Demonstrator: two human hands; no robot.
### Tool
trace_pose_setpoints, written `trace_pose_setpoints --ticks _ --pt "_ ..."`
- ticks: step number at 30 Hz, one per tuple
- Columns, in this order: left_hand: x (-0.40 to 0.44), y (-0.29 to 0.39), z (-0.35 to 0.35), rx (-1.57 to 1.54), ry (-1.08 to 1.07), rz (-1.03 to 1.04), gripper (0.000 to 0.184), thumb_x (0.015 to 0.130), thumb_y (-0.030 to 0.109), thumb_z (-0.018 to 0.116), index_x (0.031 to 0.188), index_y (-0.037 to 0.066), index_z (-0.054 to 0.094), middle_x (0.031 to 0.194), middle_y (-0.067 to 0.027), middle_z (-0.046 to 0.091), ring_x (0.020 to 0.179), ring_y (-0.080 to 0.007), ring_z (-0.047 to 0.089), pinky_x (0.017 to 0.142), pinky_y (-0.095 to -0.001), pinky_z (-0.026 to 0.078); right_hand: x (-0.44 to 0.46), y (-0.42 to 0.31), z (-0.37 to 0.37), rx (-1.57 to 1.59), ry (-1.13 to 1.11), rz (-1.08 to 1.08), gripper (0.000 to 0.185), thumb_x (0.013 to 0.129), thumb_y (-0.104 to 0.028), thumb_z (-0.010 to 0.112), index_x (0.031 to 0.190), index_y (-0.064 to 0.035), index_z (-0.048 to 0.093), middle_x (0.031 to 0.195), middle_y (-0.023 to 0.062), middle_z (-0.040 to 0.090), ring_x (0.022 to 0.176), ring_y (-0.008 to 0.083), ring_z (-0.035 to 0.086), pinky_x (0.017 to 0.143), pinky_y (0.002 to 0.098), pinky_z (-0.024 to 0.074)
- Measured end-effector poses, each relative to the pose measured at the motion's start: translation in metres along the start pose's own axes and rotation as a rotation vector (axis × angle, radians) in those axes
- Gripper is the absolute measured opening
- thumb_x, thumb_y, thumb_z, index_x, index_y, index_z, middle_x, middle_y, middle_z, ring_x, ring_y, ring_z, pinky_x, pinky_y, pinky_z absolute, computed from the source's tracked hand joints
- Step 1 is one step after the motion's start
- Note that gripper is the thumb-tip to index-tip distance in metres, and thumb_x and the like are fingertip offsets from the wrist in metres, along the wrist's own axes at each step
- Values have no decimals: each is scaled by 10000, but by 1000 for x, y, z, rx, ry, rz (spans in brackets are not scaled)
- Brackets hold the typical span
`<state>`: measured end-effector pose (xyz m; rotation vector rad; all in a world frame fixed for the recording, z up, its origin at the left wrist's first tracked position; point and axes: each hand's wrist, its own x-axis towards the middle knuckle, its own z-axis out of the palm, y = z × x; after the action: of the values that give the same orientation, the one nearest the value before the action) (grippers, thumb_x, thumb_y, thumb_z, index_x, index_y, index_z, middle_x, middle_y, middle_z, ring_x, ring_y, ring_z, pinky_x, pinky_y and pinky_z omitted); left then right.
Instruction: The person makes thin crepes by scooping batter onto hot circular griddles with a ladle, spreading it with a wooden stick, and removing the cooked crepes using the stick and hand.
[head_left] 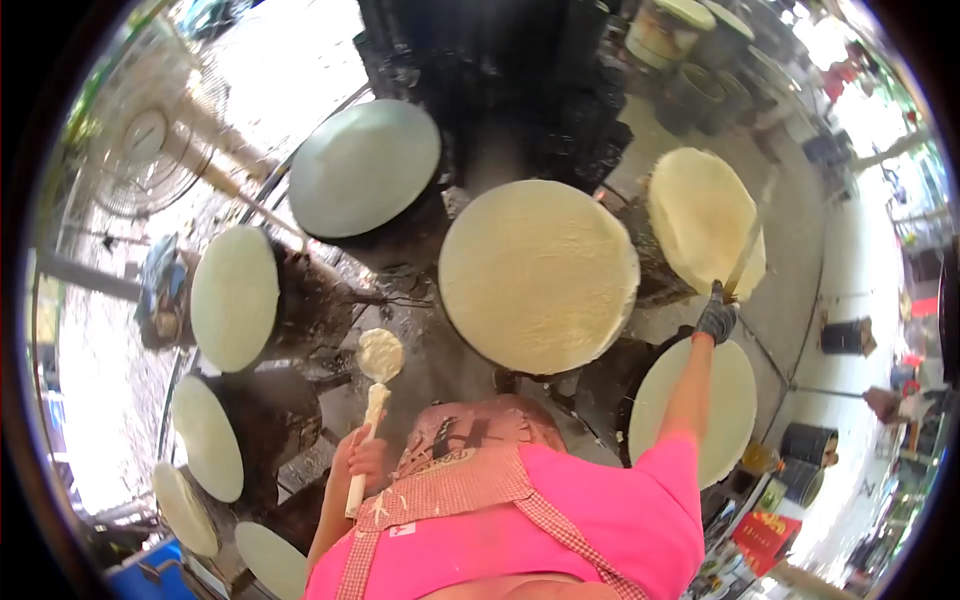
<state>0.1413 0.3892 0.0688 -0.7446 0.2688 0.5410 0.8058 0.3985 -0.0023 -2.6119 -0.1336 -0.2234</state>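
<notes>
Head view: griddles point(365, 168) above grey floor point(790, 250); fan point(147, 137) beyond.

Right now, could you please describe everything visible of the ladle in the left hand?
The ladle has a round head, its face covered with pale, lumpy batter-like paste, and a long, pale handle, apparently smeared near the head; its material is unclear. It slants, head uppermost in the picture, the left hand gripping the lower handle.

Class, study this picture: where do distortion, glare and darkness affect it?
Head view: fisheye curving within a black surround; head view, left: glare bleaches the ground and pales the fan; head view, top centre: darkness swallows detail in the black structure.
</notes>
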Motion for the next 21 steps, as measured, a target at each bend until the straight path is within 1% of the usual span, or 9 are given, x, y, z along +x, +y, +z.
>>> trace_pose_setpoints --ticks 2,4,6,10,12,14,16,17,21 --pt "-19 1 -4 -34 -29 16 390 923 233 290 1270 63 346 552 -34 327 424 -122 337 414 -247 341 -48 -15 -3 -50 -124 -117 575 721 -542 554 879 10 581 760 237 599 778 397 548 704 431 422" --pt "-45 1 -19 -13 -67 57 381 919 230 299 1269 92 356 540 -32 322 421 -118 337 409 -249 343 -111 -34 9 332 57 -680 412 768 -443 562 799 -32 582 640 153 587 601 318 560 567 399 440" --pt "-72 -1 -45 -32 -77 127 322 910 238 337 1201 124 417 529 -15 333 390 -95 329 358 -231 323 -178 -82 -4 612 -720 -273 289 782 -351 585 708 -73 566 533 39 511 431 165 485 413 312 389" --pt "-113 -27 -109 6 -238 398 199 889 232 389 1024 103 458 522 -5 335 373 -87 308 337 -226 293 -333 -160 -19 725 -1293 -786 229 817 -248 558 687 -60 561 445 -17 425 367 80 402 344 257 316" --pt "-123 -50 -148 33 -326 559 162 879 230 415 935 92 478 518 0 336 364 -83 297 326 -224 278 -396 -176 13 313 -1603 -853 185 822 -199 553 725 -43 579 497 5 484 396 69 403 364 247 313" --pt "-126 -93 -190 -74 -331 743 158 868 227 441 847 81 499 514 5 338 356 -79 286 315 -222 263 -464 -169 65 399 -1714 -1457 174 803 -194 578 726 -38 583 521 12 502 418 76 422 377 249 331" --pt "-132 -140 -218 -279 -251 974 175 860 219 465 727 125 398 495 21 323 346 -53 283 292 -194 231 -536 -151 72 127 -1850 -1579 195 753 -177 635 833 -2 604 639 50 590 619 115 543 603 265 441" --pt "-133 -167 -235 -334 -264 1066 156 859 220 468 750 133 401 497 23 322 349 -49 281 292 -185 230 -564 -141 42 326 -1957 -1865 197 749 -198 639 797 -12 598 597 40 562 528 106 502 509 267 420" --pt "-145 -263 -304 -379 -501 1445 92 872 264 459 866 174 440 527 13 332 371 -39 279 288 -173 225 -674 -84 -94 -219 -2137 -1770 207 745 -234 641 758 -35 583 545 24 506 411 96 418 387 273 336"
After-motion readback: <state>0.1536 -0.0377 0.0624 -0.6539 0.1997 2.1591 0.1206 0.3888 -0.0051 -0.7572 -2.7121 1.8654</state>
